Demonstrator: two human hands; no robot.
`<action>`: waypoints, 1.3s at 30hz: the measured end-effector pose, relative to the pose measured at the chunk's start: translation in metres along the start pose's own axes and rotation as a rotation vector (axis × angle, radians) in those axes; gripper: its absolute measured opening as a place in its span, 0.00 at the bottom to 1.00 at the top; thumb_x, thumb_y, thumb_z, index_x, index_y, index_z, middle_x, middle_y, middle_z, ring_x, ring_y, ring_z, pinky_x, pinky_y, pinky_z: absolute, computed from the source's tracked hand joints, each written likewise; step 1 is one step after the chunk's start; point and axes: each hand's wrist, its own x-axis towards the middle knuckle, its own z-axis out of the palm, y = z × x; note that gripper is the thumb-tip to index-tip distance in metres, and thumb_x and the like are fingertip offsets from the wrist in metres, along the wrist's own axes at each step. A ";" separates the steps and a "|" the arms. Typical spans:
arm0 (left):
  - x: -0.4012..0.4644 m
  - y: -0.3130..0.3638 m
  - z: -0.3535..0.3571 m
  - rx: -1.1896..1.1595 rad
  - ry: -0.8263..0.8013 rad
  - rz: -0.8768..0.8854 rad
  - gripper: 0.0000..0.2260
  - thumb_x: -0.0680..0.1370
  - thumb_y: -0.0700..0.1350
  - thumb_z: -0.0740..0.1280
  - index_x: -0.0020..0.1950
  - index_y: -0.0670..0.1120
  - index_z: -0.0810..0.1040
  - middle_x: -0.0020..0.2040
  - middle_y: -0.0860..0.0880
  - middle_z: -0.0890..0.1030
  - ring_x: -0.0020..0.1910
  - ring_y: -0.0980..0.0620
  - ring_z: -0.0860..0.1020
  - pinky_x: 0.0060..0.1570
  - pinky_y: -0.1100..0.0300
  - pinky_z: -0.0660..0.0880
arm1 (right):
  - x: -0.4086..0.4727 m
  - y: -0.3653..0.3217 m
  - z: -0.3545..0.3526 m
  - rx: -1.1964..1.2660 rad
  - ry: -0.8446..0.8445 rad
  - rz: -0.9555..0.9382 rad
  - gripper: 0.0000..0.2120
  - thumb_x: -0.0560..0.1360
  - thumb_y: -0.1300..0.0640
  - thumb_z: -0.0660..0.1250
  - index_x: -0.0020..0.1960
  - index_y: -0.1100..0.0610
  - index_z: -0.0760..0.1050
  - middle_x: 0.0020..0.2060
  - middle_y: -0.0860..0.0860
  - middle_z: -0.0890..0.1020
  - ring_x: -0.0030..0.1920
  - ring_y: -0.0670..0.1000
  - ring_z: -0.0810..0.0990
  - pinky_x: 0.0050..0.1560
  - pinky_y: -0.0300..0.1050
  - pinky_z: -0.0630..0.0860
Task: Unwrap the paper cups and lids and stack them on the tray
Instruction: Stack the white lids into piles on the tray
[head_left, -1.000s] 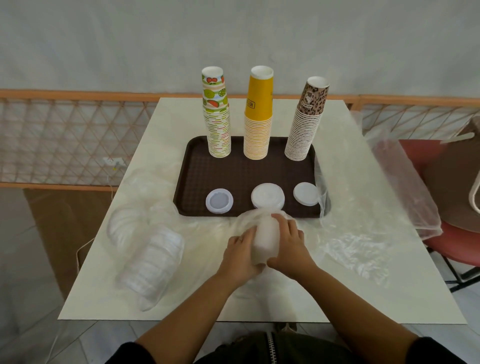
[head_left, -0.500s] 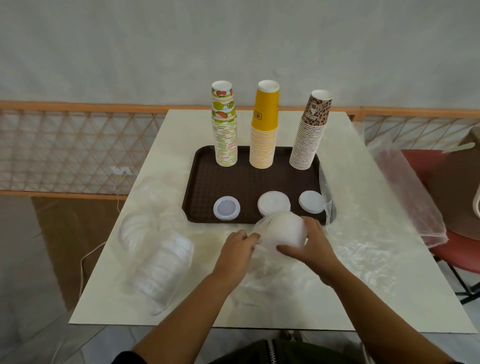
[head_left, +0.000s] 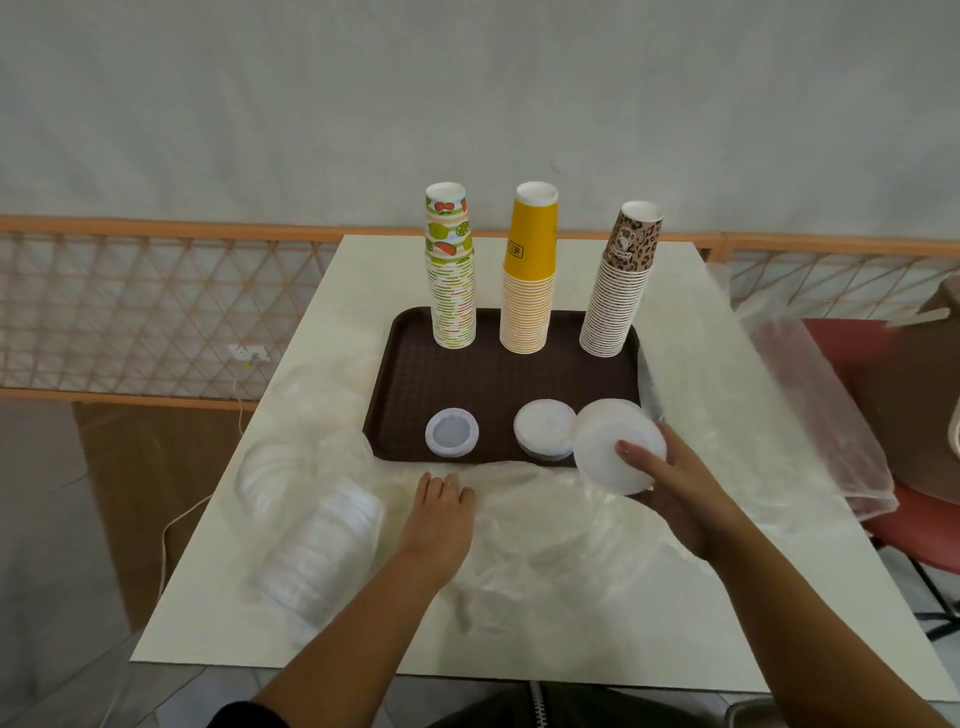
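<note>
On the brown tray (head_left: 498, 384) stand three cup stacks: fruit-print (head_left: 450, 280), yellow (head_left: 529, 280) and leopard-print (head_left: 621, 291). Two lid piles lie at the tray's front: a translucent one (head_left: 451, 432) at the left and a white one (head_left: 543, 428) in the middle. My right hand (head_left: 675, 488) grips a stack of white lids (head_left: 613, 447) tilted over the tray's front right corner. My left hand (head_left: 439, 514) rests flat with spread fingers on the empty clear wrap (head_left: 545, 525) just before the tray.
A wrapped bundle of clear lids (head_left: 311, 540) lies on the table's left side. Loose plastic wrap (head_left: 810, 415) hangs off the right edge beside a red chair (head_left: 924, 525). A lattice railing (head_left: 156, 312) runs behind the table.
My right hand has lifted the lid stack out of the wrap and carried it right and forward over the tray corner. My left hand let go and now lies on the wrap.
</note>
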 end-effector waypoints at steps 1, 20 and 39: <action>0.000 0.001 -0.002 0.008 -0.061 -0.002 0.22 0.79 0.38 0.56 0.73 0.41 0.60 0.74 0.39 0.59 0.73 0.41 0.57 0.75 0.48 0.44 | 0.002 -0.005 -0.002 0.039 -0.025 0.015 0.31 0.65 0.52 0.76 0.66 0.51 0.69 0.61 0.53 0.76 0.59 0.55 0.75 0.46 0.45 0.81; 0.010 0.022 -0.099 -1.636 0.129 0.242 0.30 0.71 0.39 0.74 0.65 0.58 0.63 0.60 0.60 0.68 0.62 0.55 0.69 0.53 0.59 0.78 | 0.036 -0.030 0.041 0.444 -0.408 0.476 0.33 0.64 0.41 0.68 0.65 0.53 0.68 0.56 0.61 0.78 0.50 0.59 0.83 0.39 0.53 0.82; 0.033 0.003 -0.087 -1.059 0.281 -0.037 0.35 0.63 0.51 0.79 0.64 0.60 0.65 0.63 0.55 0.68 0.63 0.52 0.68 0.60 0.51 0.75 | 0.060 -0.004 0.056 0.457 -0.389 0.409 0.33 0.66 0.56 0.73 0.69 0.50 0.66 0.63 0.61 0.73 0.56 0.60 0.79 0.45 0.54 0.81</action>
